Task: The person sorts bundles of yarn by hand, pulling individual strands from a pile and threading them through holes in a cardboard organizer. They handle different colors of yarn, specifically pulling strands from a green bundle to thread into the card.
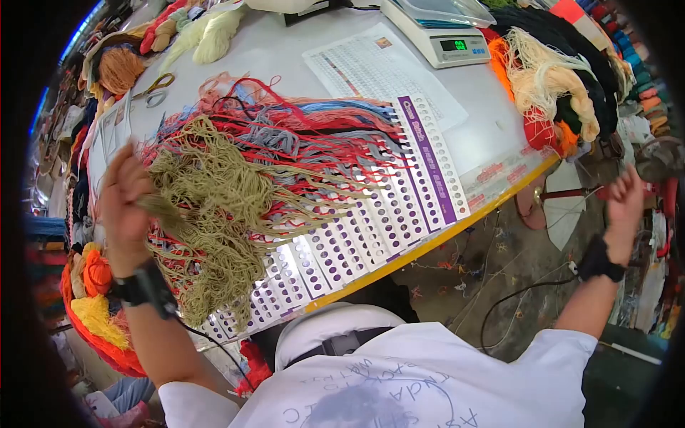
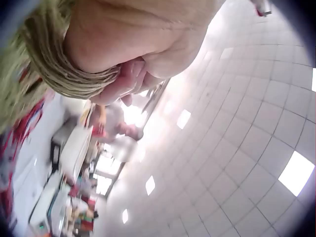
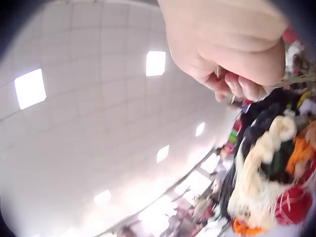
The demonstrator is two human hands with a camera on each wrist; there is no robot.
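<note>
On the left, my left hand [image 1: 125, 196] grips a bundle of olive-green thread [image 1: 168, 210]; the left wrist view shows its strands looping out from the curled fingers. The rest of the olive thread lies heaped over red, grey, blue and pink threads [image 1: 285, 121]. Those threads run to a white and purple punched card [image 1: 428, 160], through holes along its edge. My right hand [image 1: 624, 200] is raised far out to the right, beyond the table edge. Its fingers are curled, and a few thin olive strands [image 3: 295, 80] come out of the fist in the right wrist view.
More punched cards [image 1: 335, 260] overlap along the yellow table edge [image 1: 421, 246]. A digital scale [image 1: 446, 46] and a printed sheet [image 1: 385, 75] sit at the back. Scissors [image 1: 153, 85] lie at the back left. Yarn skeins [image 1: 553, 85] pile up on the right.
</note>
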